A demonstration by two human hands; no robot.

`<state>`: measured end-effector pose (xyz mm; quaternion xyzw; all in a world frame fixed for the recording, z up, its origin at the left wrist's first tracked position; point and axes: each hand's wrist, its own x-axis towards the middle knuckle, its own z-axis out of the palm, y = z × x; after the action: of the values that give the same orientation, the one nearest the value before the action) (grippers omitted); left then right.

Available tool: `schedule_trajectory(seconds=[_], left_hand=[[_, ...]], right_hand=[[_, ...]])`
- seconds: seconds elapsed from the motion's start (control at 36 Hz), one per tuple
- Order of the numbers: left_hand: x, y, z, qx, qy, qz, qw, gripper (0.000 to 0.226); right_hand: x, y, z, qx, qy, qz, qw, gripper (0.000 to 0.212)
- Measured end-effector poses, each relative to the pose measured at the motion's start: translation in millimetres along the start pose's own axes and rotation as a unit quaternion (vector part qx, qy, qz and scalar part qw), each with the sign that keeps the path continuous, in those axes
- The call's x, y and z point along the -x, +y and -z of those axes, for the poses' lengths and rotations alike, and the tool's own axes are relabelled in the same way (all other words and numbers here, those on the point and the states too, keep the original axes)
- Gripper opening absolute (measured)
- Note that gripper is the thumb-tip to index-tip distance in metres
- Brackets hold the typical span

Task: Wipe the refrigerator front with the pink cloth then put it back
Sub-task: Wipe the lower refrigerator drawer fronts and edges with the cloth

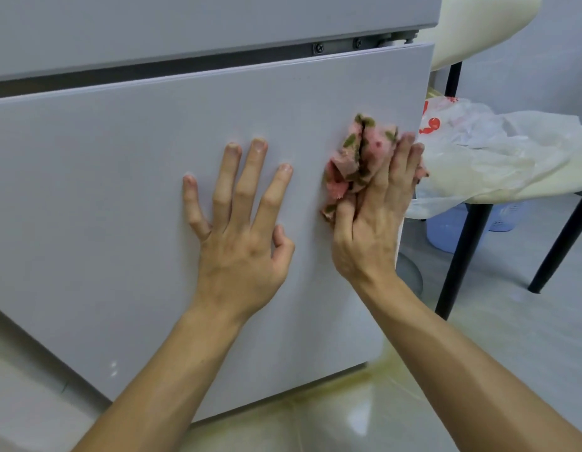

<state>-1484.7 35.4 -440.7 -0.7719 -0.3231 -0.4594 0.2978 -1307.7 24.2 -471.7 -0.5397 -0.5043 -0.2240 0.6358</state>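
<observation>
The refrigerator's lower door (120, 197) is a pale grey panel that fills most of the view. My left hand (240, 230) lies flat on it near the middle, fingers spread and straight. My right hand (371, 216) presses the bunched pink cloth (358, 158), patterned with green spots, against the door close to its right edge. The fingers lie over the cloth and the thumb tucks into its lower folds. Part of the cloth is hidden under the hand.
The upper door (185, 24) sits above a dark gap with a hinge bracket (338, 47). Right of the fridge stands a cream chair (570, 181) on black legs, with a white plastic bag (479, 148) on its seat. A blue bucket (446, 230) sits beneath. The tiled floor (348, 412) is glossy.
</observation>
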Motion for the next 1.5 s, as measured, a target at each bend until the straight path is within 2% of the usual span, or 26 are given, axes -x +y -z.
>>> schedule_trajectory(seconds=[0.11, 0.19, 0.31, 0.44, 0.61, 0.75, 0.92, 1.03, 1.19, 1.36, 1.5], left_hand=[[3, -6, 5, -0.001, -0.015, -0.017, 1.0, 0.075], [5, -9, 6, -0.003, -0.018, -0.023, 1.0, 0.074], [4, -9, 4, -0.005, -0.014, -0.021, 1.0, 0.075], [4, -9, 2, -0.003, -0.012, -0.026, 1.0, 0.076], [5, -9, 2, -0.002, -0.006, -0.022, 1.0, 0.075], [5, -9, 3, -0.004, -0.012, -0.021, 1.0, 0.074], [8, -15, 7, -0.005, -0.016, -0.03, 0.999, 0.072], [11, -18, 10, -0.017, -0.013, -0.021, 1.0, 0.07], [19, -20, 10, -0.028, -0.014, -0.006, 0.999, 0.071], [27, -11, 6, -0.027, -0.016, 0.03, 0.999, 0.074], [46, -8, 9, -0.03, -0.04, 0.051, 0.997, 0.081]], right_hand=[[17, 15, -2, 0.024, 0.008, 0.07, 0.997, 0.074], [66, 40, -3, 0.041, -0.054, 0.107, 0.992, 0.083], [146, 76, 11, 0.083, -0.138, 0.125, 0.979, 0.088], [158, 81, 15, 0.099, -0.162, 0.116, 0.975, 0.086], [138, 64, 8, 0.062, -0.15, 0.054, 0.985, 0.085], [61, 26, -1, -0.02, -0.069, 0.037, 0.997, 0.082], [-21, -7, 1, -0.155, -0.003, 0.043, 0.987, 0.046], [-12, 2, 6, -0.084, -0.004, 0.075, 0.994, 0.048], [53, 28, 8, -0.012, -0.038, 0.074, 0.996, 0.048], [130, 54, 21, 0.024, -0.136, 0.081, 0.987, 0.053], [140, 69, 38, 0.072, -0.2, 0.112, 0.971, 0.067]])
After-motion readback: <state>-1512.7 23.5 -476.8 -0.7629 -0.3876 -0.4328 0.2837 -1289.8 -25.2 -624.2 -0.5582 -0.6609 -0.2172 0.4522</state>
